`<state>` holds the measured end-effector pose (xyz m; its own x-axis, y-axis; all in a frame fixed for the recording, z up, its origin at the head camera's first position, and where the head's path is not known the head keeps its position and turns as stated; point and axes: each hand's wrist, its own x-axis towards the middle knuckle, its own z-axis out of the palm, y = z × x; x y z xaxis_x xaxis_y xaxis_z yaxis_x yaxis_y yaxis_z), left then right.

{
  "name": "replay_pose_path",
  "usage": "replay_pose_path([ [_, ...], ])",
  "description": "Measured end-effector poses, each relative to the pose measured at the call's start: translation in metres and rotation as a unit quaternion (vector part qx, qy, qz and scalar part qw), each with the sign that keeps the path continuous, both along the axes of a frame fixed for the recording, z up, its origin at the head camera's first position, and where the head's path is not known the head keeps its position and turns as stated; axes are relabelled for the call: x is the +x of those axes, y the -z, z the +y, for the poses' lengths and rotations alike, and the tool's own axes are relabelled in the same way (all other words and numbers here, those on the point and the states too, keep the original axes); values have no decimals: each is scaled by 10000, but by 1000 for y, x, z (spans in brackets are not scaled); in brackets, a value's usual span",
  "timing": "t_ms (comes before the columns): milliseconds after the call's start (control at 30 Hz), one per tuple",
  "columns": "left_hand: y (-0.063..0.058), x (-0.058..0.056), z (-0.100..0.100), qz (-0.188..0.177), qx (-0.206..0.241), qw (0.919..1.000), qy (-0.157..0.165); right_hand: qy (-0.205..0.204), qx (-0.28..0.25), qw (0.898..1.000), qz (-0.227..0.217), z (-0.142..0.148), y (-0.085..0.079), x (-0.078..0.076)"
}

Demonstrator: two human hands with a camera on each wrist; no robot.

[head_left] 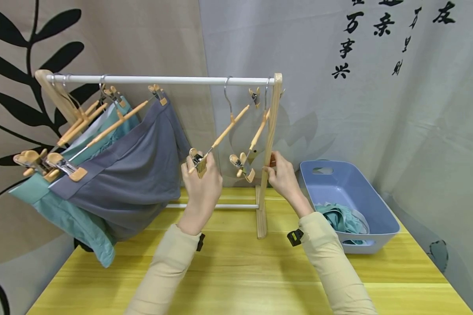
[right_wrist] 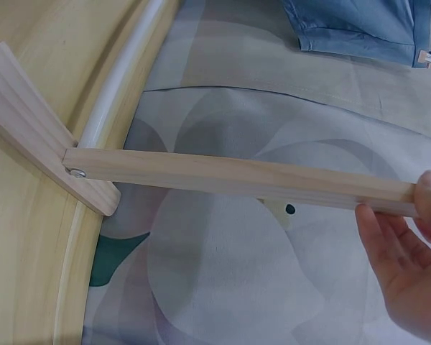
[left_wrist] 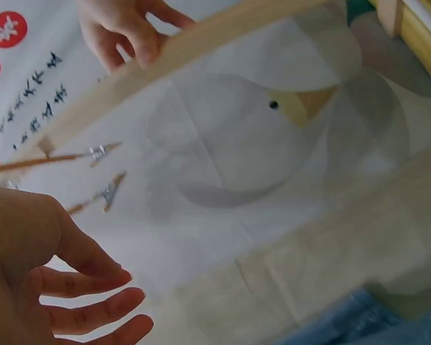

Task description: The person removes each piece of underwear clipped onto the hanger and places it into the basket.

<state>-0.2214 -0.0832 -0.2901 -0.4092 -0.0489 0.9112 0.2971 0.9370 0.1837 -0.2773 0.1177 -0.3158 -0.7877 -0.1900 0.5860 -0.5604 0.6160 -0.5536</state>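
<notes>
My right hand (head_left: 284,177) pinches the wooden side post (head_left: 273,127) of a small clothes rack, thumb on one side and fingers on the other, as the right wrist view also shows. My left hand (head_left: 202,183) is at the front clip (head_left: 198,162) of a wooden clip hanger (head_left: 231,127), which overlaps the hand in the head view. In the left wrist view its fingers (left_wrist: 93,316) are loosely bent, with nothing visible between them. Another bare clip hanger (head_left: 259,131) hangs beside the post. Both hook over the white rail (head_left: 161,80).
At the rack's left hang grey-purple shorts (head_left: 142,153) and teal garments (head_left: 63,214) on clip hangers. A blue basket (head_left: 339,175) with crumpled teal cloth (head_left: 340,217) stands right of the rack on the wooden table (head_left: 236,280). A printed curtain (head_left: 319,43) hangs behind.
</notes>
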Motion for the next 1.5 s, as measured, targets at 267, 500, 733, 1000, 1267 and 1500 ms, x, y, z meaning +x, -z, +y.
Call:
replay_pose_path([
  [267,-16,13,-21,-944,169,9916,-862,29,93,9999,-57,0,1,0],
  [500,-25,17,-42,-791,-126,9864,-1438,44,60,10000,49,0,2,-2],
  [733,-38,18,-62,-501,349,9859,-1559,140,74,9998,127,1,2,-2],
  [1000,-61,23,-83,-190,622,9828,-1729,69,116,9997,218,4,3,-2],
  [1267,-80,23,-101,-416,863,9777,-1870,-462,-646,9968,-8,4,4,2],
  [1500,-99,23,-114,-1900,1177,9448,-2397,-11,129,9999,21,2,1,1],
])
